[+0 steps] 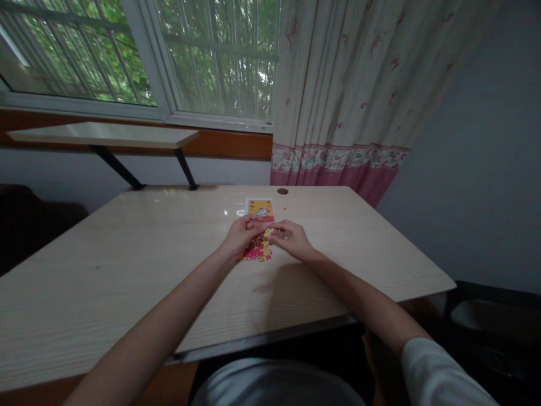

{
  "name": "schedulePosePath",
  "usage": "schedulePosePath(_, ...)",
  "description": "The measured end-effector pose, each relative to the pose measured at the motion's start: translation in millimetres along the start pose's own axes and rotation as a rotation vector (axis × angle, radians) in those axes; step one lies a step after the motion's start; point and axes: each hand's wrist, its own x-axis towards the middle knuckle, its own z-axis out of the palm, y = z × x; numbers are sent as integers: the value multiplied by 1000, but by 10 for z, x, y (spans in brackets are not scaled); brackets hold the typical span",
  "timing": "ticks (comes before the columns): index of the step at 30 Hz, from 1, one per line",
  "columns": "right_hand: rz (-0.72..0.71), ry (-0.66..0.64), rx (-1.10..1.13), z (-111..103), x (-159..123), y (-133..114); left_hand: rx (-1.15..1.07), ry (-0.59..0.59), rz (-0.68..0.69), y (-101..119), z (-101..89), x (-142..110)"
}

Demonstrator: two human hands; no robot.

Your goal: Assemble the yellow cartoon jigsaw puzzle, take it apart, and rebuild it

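Close together over the middle of the table, my left hand (244,233) and my right hand (292,239) meet at their fingertips. Both are closed in a pinch. A small pale puzzle piece (269,231) shows at the right fingertips; whatever the left fingers grip is too small and hidden to make out. Beneath the hands lies a heap of pink and yellow puzzle pieces (256,252), partly covered by the left hand. Just beyond them is a yellow and red picture sheet (258,206) with a white cartoon animal, its lower part behind my fingers.
One loose puzzle piece (285,208) lies right of the sheet, near a round cable hole (283,192) in the wooden table (139,265). A raised shelf (105,134) on black legs stands at the back left. Behind are a window and a curtain (338,113); a dark chair (490,304) is at right.
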Motion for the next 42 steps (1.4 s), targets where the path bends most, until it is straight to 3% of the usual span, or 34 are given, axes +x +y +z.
schedulePosePath(8, -166, -48, -186, -96, 16, -24, 13, -5, -7, -13, -24, 12)
schedulePosePath(15, -165, -70, -265, -158, 30, -9, 77, 4, 20, 9, -4, 2)
schedulePosePath(18, -171, -4, -308, -259, 58, 15, 162, 47, 80, 15, -23, 17)
schedulePosePath(23, -157, 165, -384, -508, 106, 60, 598, 125, 281, 61, -234, 56)
schedulePosePath(28, -154, 158, -419, -605, 108, 84, 1144, -32, 404, 147, -520, 110)
schedulePosePath(32, -107, 130, -436, -629, 119, 174, 1268, -89, 408, 155, -622, 147)
schedulePosePath(35, -31, 166, -448, -711, 160, 385, 1285, -97, 398, 147, -634, 155)
schedulePosePath(42, 314, 123, -588, -822, 259, 893, 1280, -151, 379, 157, -641, 152)
